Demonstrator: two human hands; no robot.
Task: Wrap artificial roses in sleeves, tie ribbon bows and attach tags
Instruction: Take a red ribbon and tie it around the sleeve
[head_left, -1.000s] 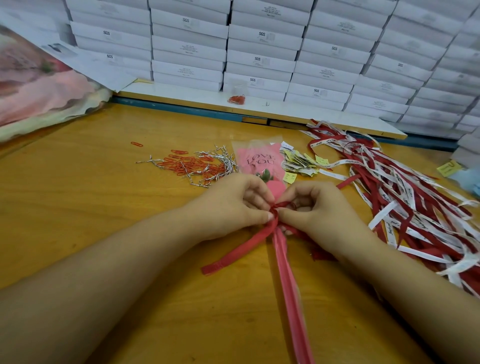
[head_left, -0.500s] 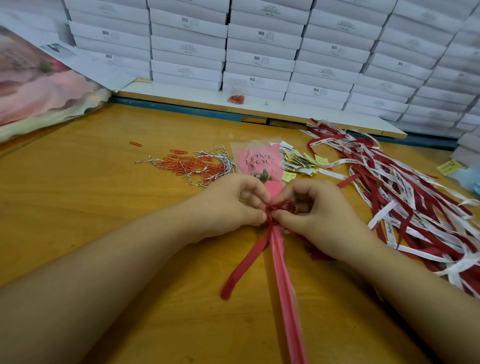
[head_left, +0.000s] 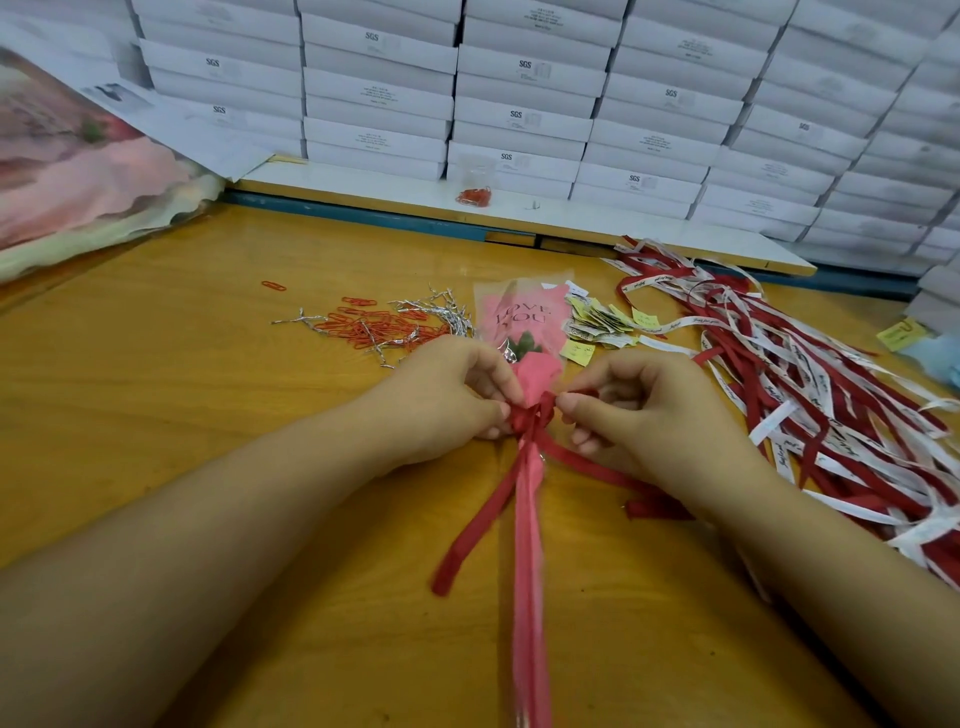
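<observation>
"So where is the rose at this point?"

"Flat on the table in front of me, inside its pink sleeve. The wide printed end points away and the narrow end runs back toward me. The red ribbon is wrapped round the sleeve's neck, right between my hands."

"And your hands?"

"My left hand pinches the ribbon's left side between thumb and forefinger. My right hand pinches the right side the same way, with the other fingers curled in."

"What could spoil it?"

"An uneven pull, I think. One loop could slide out through the knot, and then the bow is gone. If I tug too hard, the thin sleeve may crumple, or the knot may creep along the stem."

"Anything else?"

"One tail lies loose by my left forearm, and the other runs under my right hand. That one could catch on the heap of loose ribbons beside my wrist. The tags sit near the sleeve's wide end. I can't see one attached."
</observation>
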